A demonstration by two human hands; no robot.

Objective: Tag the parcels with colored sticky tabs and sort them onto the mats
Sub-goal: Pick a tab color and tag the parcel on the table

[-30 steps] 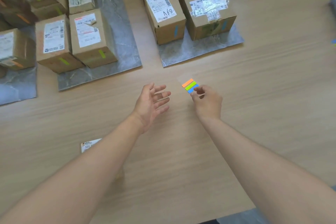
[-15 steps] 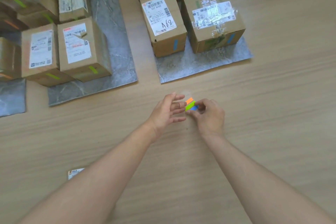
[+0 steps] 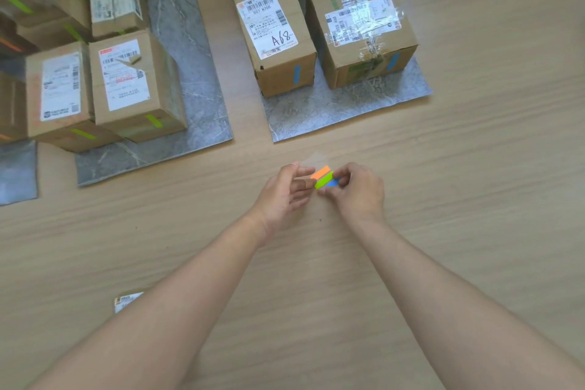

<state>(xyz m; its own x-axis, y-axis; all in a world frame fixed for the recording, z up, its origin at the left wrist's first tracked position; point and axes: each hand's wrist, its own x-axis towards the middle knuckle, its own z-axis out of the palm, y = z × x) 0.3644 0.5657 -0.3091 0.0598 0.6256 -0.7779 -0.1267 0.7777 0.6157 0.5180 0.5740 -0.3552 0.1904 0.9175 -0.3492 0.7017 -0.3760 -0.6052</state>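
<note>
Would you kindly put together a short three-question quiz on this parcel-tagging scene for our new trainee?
1. True or false: the A68 parcel carries an orange tab.
2. The tab pad in the right hand shows how many colours? A two, B three, C five.
3. Fill in: the torn-label parcel bears a ___ tab.
Key: 1 false (it is blue); 2 B; 3 green.

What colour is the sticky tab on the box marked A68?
Blue; the tab on the A68 box shows best in the head view.
</note>
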